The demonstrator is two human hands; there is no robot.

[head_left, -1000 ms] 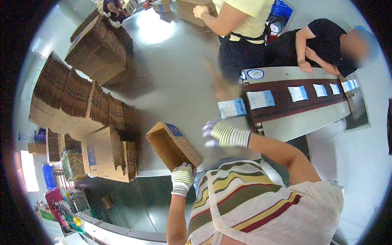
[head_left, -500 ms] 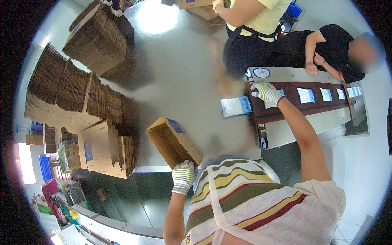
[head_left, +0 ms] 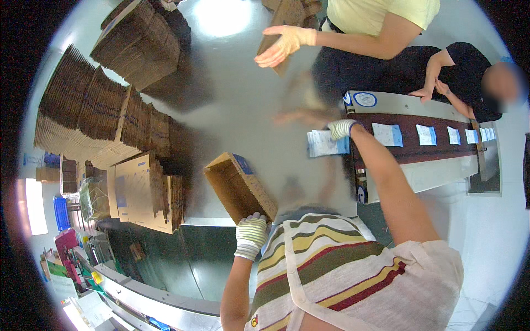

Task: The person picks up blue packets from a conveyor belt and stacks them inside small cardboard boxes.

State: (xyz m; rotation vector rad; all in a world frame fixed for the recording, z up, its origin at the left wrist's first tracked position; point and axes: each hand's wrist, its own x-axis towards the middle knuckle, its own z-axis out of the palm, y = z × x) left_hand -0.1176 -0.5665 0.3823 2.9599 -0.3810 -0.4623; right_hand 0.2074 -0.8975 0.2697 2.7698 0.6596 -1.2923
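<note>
The gloved left hand (head_left: 252, 231) curls its fingers around the near corner of an open cardboard box (head_left: 238, 187) lying on the grey table (head_left: 237, 105). To the right, the gloved right hand (head_left: 341, 128) reaches a white-and-blue packet (head_left: 327, 143) at the conveyor belt's (head_left: 436, 149) left end; whether its fingers grip it cannot be told.

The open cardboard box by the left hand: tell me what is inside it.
The open cardboard box shows only bare brown inner walls and bottom; nothing lies in the visible part. The gloved left hand grips its near corner, hiding that bit of the interior.
</note>
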